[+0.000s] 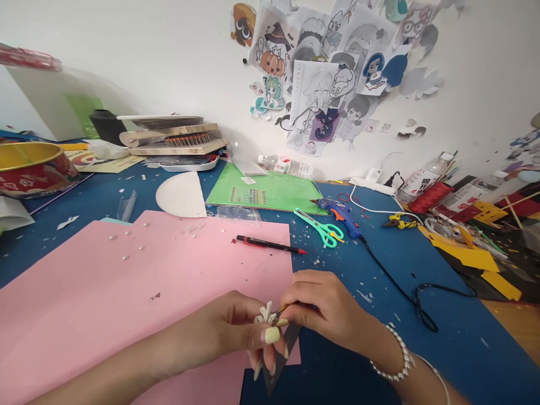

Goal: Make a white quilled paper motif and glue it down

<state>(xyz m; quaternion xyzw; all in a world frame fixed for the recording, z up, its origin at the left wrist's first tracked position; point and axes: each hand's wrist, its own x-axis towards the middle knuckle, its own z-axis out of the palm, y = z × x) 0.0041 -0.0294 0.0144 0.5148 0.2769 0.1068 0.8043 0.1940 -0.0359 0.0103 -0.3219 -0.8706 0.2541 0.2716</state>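
Note:
My left hand pinches a small white ornament with looped, petal-like parts between thumb and fingers. Close against it, my right hand is closed on a thin tool with a gold-coloured tip, which points at the ornament; most of the tool is hidden by the fingers, so its kind is unclear. Below both hands a dark grey pointed flat piece shows, partly covered by my left fingers. Pink sheets lie under and to the left of my hands, with several pearl beads on them.
Beyond my hands lie a black and red pen, turquoise scissors and a blue glue gun with its black cord trailing right. A green sheet and white half-round piece are farther back. Bottles stand right.

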